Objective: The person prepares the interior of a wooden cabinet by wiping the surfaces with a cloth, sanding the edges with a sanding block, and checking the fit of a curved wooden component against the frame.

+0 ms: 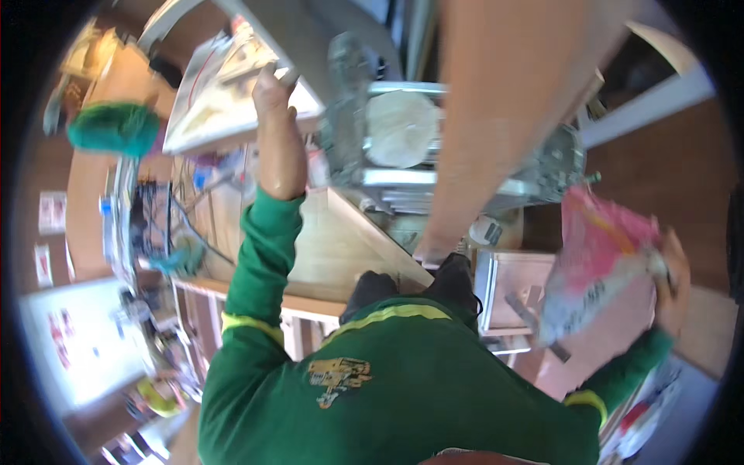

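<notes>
My right hand (674, 280) is off to the right, its fingers closed on the edge of a pink and white plastic bag (601, 267). The bag hangs crumpled and bulging over a pinkish board surface. My left arm reaches forward, and my left hand (275, 91) is at the near right corner of a white-edged panel (203, 97) with pale wooden pieces on it. Blur smears the left fingers, so their grip is unclear; whether they touch the panel's edge cannot be made out.
A large wooden board (504, 101) rises close in front, blocking part of the view. Behind it stands a metal machine (403, 177) with a round pale disc (401, 129). A green bundle (114, 129) lies far left. At right, a drawer-like box (523, 279) sits beside dark strips.
</notes>
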`<state>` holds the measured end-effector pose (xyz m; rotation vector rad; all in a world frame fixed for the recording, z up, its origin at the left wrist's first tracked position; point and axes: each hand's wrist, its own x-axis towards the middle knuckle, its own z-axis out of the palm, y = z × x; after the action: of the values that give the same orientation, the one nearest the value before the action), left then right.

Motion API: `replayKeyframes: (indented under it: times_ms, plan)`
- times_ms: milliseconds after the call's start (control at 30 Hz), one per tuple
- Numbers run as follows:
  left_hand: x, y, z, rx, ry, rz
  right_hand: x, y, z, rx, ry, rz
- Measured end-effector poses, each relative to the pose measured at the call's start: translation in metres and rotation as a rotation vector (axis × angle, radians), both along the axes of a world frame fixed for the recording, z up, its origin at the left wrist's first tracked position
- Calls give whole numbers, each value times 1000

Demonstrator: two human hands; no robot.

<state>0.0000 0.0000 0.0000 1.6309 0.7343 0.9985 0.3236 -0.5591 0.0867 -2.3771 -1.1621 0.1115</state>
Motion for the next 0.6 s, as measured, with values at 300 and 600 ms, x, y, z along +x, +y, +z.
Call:
replayKeyframes:
  times_ms: [300, 600]
  plan:
    - [-75, -129, 30, 712, -683, -712, -174, 136, 37, 5, -98, 213]
    - [-184, -120, 24, 816, -290, -260, -303, 262, 52, -15, -139, 613]
